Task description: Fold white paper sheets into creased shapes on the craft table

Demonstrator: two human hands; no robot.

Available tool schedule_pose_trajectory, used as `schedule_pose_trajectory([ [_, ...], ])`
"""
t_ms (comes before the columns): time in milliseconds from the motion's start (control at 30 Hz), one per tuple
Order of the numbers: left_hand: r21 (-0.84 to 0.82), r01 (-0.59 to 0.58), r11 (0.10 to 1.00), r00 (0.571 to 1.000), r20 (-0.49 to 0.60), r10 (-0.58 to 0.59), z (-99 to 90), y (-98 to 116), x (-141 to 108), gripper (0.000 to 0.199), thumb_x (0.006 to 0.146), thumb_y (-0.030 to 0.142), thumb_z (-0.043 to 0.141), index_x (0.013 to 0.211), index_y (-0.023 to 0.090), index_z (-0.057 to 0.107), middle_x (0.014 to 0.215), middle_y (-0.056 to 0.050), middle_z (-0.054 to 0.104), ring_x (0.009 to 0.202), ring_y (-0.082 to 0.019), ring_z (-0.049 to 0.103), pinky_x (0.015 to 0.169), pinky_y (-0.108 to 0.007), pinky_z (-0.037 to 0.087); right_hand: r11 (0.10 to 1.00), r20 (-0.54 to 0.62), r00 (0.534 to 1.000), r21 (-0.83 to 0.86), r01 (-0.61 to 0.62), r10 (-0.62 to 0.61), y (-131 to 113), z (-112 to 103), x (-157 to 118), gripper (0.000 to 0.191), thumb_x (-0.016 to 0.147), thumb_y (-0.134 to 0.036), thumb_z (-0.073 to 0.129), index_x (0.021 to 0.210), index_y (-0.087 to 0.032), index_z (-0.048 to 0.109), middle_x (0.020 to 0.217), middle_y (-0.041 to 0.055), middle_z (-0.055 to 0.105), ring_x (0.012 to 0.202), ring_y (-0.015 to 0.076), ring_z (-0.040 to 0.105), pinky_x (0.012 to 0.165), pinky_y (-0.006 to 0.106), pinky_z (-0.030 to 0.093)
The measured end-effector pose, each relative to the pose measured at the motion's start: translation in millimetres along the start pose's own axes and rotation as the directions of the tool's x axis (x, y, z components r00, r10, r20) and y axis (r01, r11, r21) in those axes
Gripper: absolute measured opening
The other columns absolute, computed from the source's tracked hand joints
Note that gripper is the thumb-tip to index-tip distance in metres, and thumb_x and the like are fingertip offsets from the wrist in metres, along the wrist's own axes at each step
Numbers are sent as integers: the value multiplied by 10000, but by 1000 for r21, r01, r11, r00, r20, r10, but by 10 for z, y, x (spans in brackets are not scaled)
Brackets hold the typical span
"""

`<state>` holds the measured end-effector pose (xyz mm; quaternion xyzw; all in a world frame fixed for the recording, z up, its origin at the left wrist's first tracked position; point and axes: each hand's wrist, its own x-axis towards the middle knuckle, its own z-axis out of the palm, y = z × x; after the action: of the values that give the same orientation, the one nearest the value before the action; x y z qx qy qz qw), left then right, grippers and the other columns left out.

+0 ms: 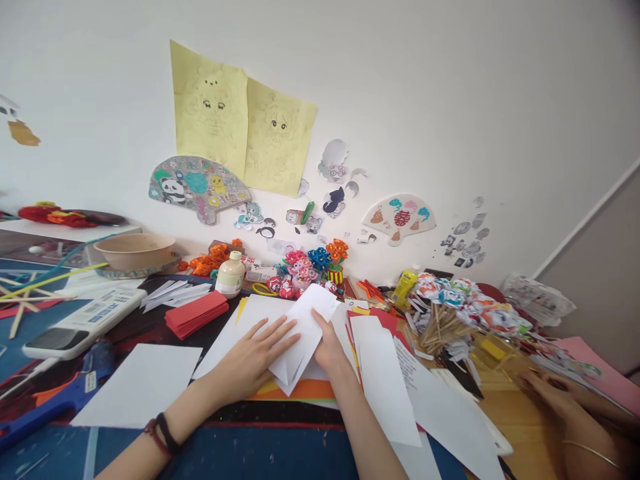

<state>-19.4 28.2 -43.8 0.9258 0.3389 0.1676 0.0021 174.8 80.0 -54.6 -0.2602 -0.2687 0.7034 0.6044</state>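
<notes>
A folded white paper lies tilted over a stack of white sheets, with orange and yellow sheets showing below. My left hand rests on the left side of the folded paper, its fingers spread and flat. At the paper's right edge, my right hand grips it between thumb and fingers; part of those fingers is hidden behind the paper. Loose layers hang open at the paper's lower end. Red folded papers are stacked left of my hands, and a white sheet lies nearer on that side.
A glue bottle and pipe-cleaner flowers stand behind. At left are a blue glue gun and a white power strip. Wooden sticks and white strips lie right. Another person's hands are at far right.
</notes>
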Motion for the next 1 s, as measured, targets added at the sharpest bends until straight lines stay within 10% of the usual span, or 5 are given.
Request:
schedule_pose_trajectory([
  [100,-207,-20,978,998,46,31,-117,3,1,784,781,496,623,1440,375,217,1557,-1,121,1418,-314,87,1133,-556,72,999,51,999,-40,8,-6,-3,-31,17,522,724,-206,703,1221,-207,544,1116,70,679,1046,269,625,889,406,496],
  [200,-482,121,868,976,-101,-192,-190,0,52,613,876,509,475,1430,342,272,1534,-23,233,1395,-272,217,1133,-490,178,995,121,991,-90,-50,61,-8,-4,-2,504,733,-248,701,1211,-178,557,1077,93,692,995,290,645,866,431,503],
  [333,-832,295,469,804,-49,-593,-212,47,157,549,901,506,399,1362,208,410,1418,-106,440,1246,-264,464,1012,-399,401,981,212,973,-185,-56,95,23,124,-107,509,741,-289,712,1213,-177,561,1049,91,700,944,288,662,837,419,512],
  [533,-966,257,-2,775,207,-598,-222,170,218,555,752,516,628,1151,133,576,990,-113,714,841,-263,682,680,-325,545,934,113,993,-353,58,-19,110,149,-83,474,713,-346,736,1128,-157,606,1021,89,705,900,267,665,780,362,521],
  [1000,-937,346,53,720,229,-655,-307,188,156,452,725,495,652,1018,158,580,739,-50,712,633,-220,674,519,-255,489,806,31,934,-495,325,-357,-49,22,-31,324,677,-444,739,734,-142,637,679,30,639,583,147,550,525,241,426],
])
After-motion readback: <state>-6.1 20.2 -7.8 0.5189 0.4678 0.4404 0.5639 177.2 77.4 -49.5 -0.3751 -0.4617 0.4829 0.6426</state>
